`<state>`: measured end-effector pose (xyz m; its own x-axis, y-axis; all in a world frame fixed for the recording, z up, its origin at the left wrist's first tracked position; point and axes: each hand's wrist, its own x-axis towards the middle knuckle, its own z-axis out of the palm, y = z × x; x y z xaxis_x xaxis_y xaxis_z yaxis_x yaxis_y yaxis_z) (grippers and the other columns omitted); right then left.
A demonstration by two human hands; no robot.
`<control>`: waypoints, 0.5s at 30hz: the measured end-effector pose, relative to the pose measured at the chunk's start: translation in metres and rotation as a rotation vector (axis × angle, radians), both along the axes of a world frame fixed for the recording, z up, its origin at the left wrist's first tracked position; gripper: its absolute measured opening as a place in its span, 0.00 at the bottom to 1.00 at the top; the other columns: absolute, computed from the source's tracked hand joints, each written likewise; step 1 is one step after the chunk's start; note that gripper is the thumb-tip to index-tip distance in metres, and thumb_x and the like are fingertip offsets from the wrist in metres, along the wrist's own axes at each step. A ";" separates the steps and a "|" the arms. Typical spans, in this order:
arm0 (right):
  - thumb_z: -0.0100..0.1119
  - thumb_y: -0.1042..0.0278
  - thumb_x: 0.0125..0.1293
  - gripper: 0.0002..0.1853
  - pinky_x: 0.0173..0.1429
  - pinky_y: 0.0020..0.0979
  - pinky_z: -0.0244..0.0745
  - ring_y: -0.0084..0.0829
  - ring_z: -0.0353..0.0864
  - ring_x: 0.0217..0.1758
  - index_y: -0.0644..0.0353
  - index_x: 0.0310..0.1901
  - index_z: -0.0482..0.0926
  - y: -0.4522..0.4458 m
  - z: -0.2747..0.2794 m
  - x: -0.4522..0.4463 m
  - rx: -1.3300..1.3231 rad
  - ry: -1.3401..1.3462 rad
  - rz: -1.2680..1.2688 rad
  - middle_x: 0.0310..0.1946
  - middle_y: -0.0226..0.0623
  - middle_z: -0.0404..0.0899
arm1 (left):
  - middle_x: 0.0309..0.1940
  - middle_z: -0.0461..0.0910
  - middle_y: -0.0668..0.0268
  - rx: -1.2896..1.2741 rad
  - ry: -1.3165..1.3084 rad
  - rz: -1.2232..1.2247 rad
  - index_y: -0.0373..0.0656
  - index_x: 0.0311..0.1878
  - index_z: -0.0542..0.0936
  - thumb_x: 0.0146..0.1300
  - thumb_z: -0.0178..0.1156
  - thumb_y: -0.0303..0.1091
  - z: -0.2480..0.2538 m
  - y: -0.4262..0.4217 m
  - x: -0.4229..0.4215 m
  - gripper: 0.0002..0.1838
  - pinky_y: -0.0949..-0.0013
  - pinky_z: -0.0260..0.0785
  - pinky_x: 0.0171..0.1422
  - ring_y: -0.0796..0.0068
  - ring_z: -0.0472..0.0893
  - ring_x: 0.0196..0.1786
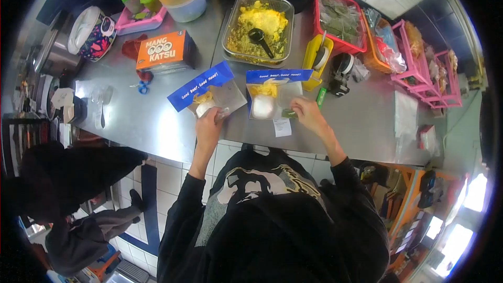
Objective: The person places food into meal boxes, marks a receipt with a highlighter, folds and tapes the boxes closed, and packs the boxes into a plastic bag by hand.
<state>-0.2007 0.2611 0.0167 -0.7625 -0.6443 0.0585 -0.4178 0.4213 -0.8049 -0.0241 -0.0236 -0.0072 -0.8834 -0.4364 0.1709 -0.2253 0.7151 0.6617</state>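
Two open food boxes with blue lids stand side by side on the steel counter. In the left box [230, 97] are yellow food and a white mound; my left hand [209, 120] is closed at its front edge, pinching a small clear packet [222, 115]. The right box [288, 94] holds yellow food [264, 90] and a white mound [262, 107]. At its front right corner my right hand [308, 112] is closed on a small green packet [288, 113]. A printed paper slip [282, 128] lies in front of the right box.
Behind the boxes is a metal basket [230, 47] of yellow food with a black scoop [260, 41]. An orange carton [163, 52] stands at left. Right are a yellow tape dispenser [313, 55], a red basket [361, 47] and pink racks [414, 83]. Another person [78, 178] is at lower left.
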 end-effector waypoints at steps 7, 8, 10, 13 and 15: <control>0.61 0.72 0.55 0.08 0.48 0.42 0.76 0.44 0.82 0.42 0.55 0.38 0.80 -0.004 -0.009 -0.006 0.248 0.268 0.156 0.37 0.37 0.82 | 0.38 0.80 0.56 -0.184 0.046 -0.102 0.42 0.41 0.81 0.51 0.68 0.27 0.005 -0.001 -0.028 0.13 0.57 0.72 0.47 0.51 0.79 0.45; 0.61 0.71 0.55 0.09 0.51 0.42 0.74 0.42 0.82 0.44 0.53 0.39 0.81 -0.002 -0.009 -0.004 0.372 0.298 0.186 0.37 0.36 0.82 | 0.37 0.81 0.57 -0.127 0.027 -0.105 0.43 0.41 0.82 0.52 0.69 0.30 0.002 0.002 -0.031 0.12 0.57 0.72 0.46 0.52 0.80 0.43; 0.62 0.70 0.54 0.10 0.57 0.43 0.70 0.39 0.82 0.46 0.50 0.39 0.81 0.000 -0.018 0.001 0.464 0.296 0.181 0.37 0.36 0.82 | 0.37 0.83 0.58 0.014 -0.064 -0.130 0.43 0.44 0.81 0.54 0.69 0.34 -0.015 0.000 -0.037 0.15 0.57 0.72 0.46 0.53 0.81 0.42; 0.63 0.68 0.54 0.09 0.59 0.42 0.67 0.38 0.80 0.48 0.49 0.38 0.82 0.004 -0.022 0.010 0.486 0.266 0.034 0.37 0.32 0.82 | 0.37 0.83 0.57 -0.030 0.005 -0.179 0.41 0.49 0.78 0.59 0.68 0.35 0.004 0.008 -0.048 0.17 0.62 0.73 0.43 0.60 0.83 0.38; 0.63 0.67 0.55 0.07 0.58 0.41 0.66 0.36 0.78 0.49 0.48 0.37 0.83 0.009 -0.021 0.018 0.363 0.320 -0.060 0.36 0.30 0.81 | 0.37 0.84 0.57 -0.058 0.055 -0.261 0.39 0.50 0.77 0.60 0.68 0.32 0.014 0.010 -0.051 0.17 0.65 0.73 0.42 0.64 0.83 0.37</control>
